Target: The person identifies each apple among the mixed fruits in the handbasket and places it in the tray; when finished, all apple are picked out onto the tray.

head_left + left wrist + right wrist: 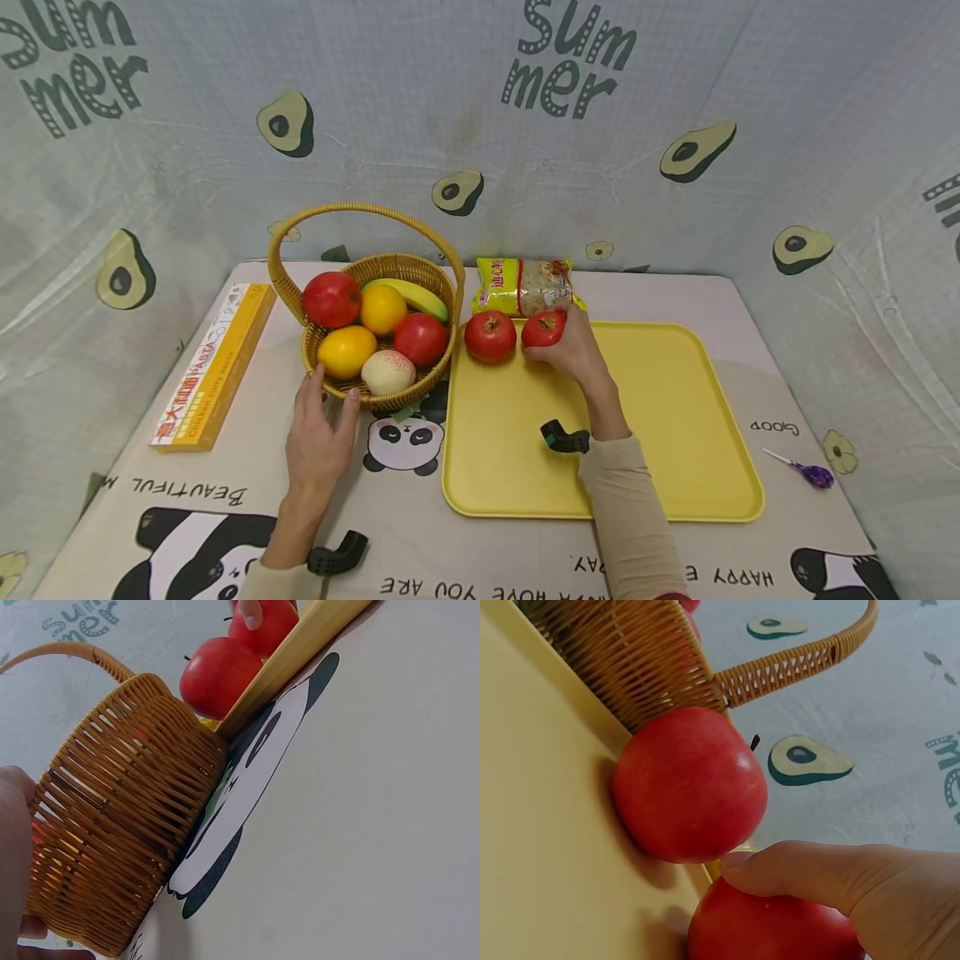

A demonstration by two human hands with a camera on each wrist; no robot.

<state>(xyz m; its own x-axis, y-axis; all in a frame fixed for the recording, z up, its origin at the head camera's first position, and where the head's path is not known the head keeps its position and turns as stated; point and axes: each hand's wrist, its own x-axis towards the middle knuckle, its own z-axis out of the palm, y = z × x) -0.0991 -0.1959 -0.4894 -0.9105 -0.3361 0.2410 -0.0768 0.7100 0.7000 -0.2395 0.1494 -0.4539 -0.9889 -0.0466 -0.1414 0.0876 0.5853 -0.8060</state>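
Observation:
My right hand (573, 346) grips a red apple (543, 329) over the far edge of the yellow tray (525, 450); in the right wrist view the thumb (802, 874) lies across its top. Just left of it, a second apple (690, 784) sits at the tray's far left corner. My left hand (322, 433) touches the near rim of the wicker basket (442, 379), fingers fairly straight and spread. Inside the basket are two red fruits (422, 339), two orange ones (383, 309), a banana (420, 298) and a pale peach (387, 372).
Behind the tray lies a yellow-and-clear food packet (525, 286). A long pasta box (213, 367) is at the table's left side. A purple-wrapped lollipop (813, 475) lies right of the tray. The basket's tall handle (360, 207) arches over it. Printed sheeting surrounds the table.

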